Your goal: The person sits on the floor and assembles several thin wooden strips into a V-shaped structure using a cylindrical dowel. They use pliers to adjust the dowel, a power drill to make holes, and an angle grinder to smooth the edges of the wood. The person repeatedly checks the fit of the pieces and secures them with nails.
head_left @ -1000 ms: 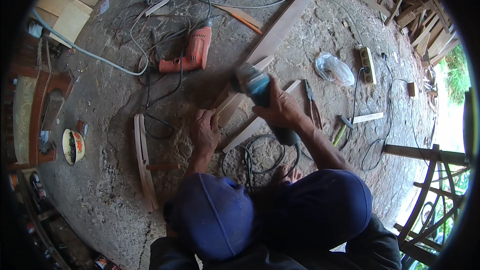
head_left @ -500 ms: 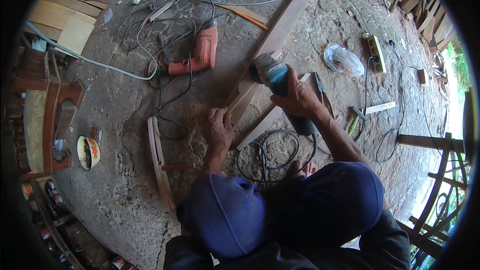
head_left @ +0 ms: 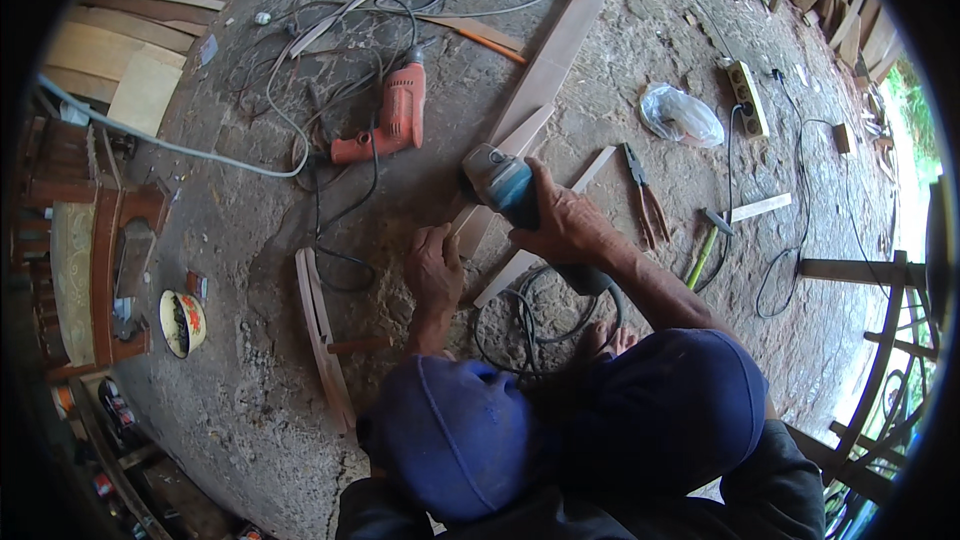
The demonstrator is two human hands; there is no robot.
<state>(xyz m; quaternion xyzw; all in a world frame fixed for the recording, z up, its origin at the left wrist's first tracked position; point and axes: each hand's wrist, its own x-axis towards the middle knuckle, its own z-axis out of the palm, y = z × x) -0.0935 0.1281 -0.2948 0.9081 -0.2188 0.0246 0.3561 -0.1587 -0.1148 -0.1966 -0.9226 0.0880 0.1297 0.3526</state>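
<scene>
My right hand is wrapped round the body of a teal and grey angle grinder. The grinder's head sits over a narrow wooden piece, hiding its middle. My left hand pinches the near end of that piece, close to the grinder head. Under it a long wooden board slants away across the ground. Beside the board, a short pale wood strip lies near the grinder's coiled black cable. Whether the disc touches the wood is hidden.
A red power drill lies left of the board amid tangled cords. To the right are pliers, a hammer, a plastic bag and a power strip. Slim wooden pieces and a floral bowl are at left.
My right hand has drawn the grinder toward me and to the left along the wooden piece, nearer my left hand. My left hand stays at the wood's near end.
</scene>
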